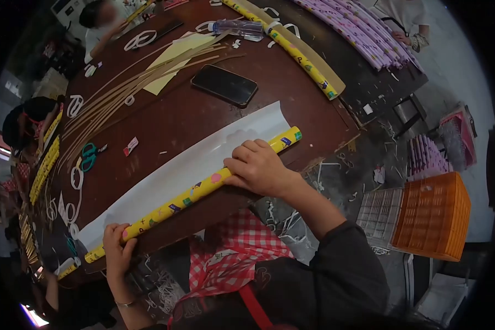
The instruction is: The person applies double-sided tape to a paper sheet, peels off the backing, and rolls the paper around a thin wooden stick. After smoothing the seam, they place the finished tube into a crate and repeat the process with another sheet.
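Observation:
A roll of yellow patterned wrapping paper lies slantwise along the table's near edge. Its loose part spreads behind it with the white underside facing up. My left hand is closed around the roll near its left end, thumb on the near side. Farther right, my right hand grips the same roll from above with curled fingers, a short way in from the right end.
Behind the paper lie a black phone, a plastic bottle, brown strips and green-handled scissors. More yellow rolls and purple rolls lie beyond. An orange crate stands right. Other people work around the table.

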Available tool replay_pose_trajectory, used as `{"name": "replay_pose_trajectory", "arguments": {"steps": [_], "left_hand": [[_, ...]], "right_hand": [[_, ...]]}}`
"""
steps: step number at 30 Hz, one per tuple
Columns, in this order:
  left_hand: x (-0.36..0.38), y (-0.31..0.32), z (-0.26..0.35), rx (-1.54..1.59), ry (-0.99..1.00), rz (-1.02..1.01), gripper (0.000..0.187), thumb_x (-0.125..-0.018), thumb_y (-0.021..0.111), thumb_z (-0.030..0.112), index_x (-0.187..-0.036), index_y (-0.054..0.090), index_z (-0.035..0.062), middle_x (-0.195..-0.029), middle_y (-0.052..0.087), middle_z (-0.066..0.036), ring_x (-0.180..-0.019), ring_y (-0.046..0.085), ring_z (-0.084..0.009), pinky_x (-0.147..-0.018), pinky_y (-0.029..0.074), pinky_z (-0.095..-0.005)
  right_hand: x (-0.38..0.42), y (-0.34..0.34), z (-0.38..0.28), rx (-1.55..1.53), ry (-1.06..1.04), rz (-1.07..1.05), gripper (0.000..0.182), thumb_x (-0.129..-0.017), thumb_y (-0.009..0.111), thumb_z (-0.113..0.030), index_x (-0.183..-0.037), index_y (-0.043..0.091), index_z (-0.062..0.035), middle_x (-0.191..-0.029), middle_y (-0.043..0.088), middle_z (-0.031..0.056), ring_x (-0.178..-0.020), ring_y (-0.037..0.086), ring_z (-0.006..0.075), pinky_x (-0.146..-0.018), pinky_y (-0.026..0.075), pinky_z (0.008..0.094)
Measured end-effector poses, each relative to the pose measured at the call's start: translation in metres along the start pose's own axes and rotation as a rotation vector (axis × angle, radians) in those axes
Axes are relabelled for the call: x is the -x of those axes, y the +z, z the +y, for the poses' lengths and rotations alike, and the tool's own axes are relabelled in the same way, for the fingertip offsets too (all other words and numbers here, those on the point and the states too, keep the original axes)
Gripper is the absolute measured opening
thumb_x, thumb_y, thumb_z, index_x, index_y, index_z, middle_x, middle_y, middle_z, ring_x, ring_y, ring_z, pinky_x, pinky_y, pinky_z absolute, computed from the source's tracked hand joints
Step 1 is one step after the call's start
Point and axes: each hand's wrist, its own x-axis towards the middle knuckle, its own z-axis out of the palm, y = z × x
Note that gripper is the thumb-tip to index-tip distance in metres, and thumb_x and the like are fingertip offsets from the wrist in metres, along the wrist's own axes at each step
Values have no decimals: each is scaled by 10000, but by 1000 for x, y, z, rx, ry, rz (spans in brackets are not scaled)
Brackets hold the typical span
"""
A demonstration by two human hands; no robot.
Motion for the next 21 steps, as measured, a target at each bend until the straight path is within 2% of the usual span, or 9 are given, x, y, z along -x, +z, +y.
{"name": "replay_pose_trajectory", "arguments": {"steps": [4,6,12,17,21], "left_hand": [[-2,4,-2,22,-40,41,332,-753,681,92,-1066,588,27,-997,522,-143,-961,520,-332,-853,415,-377],[-3,4,-1,67,-86,69,298,-733,698,92,-996,577,19,-950,526,-143,-914,530,-334,-819,426,-379],[-5,5,-3,59,5,97,284,-720,719,105,-950,574,21,-906,557,-143,-888,540,-345,-777,432,-390],[-3,4,-1,-40,37,112,307,-733,753,192,-950,593,46,-924,581,-117,-912,537,-357,-776,417,-421],[-3,3,-5,-27,48,116,271,-769,740,214,-933,600,50,-907,571,-127,-888,539,-351,-768,429,-420]], "right_hand": [[13,-10,19,-2,33,69,309,-771,741,-320,-957,644,-93,-899,593,62,-863,568,254,-793,442,375],[16,-11,24,-42,64,159,281,-775,734,-305,-901,625,-79,-883,580,84,-876,555,279,-803,430,401],[14,-17,22,-33,89,86,272,-775,738,-289,-900,625,-75,-908,594,92,-888,563,294,-830,438,410],[10,-24,11,14,113,22,271,-744,762,-235,-924,636,-77,-933,600,93,-891,568,309,-815,436,427],[-12,-5,-11,-70,-34,-10,320,-682,795,-185,-925,631,-58,-925,590,103,-863,566,302,-752,465,426]]}}
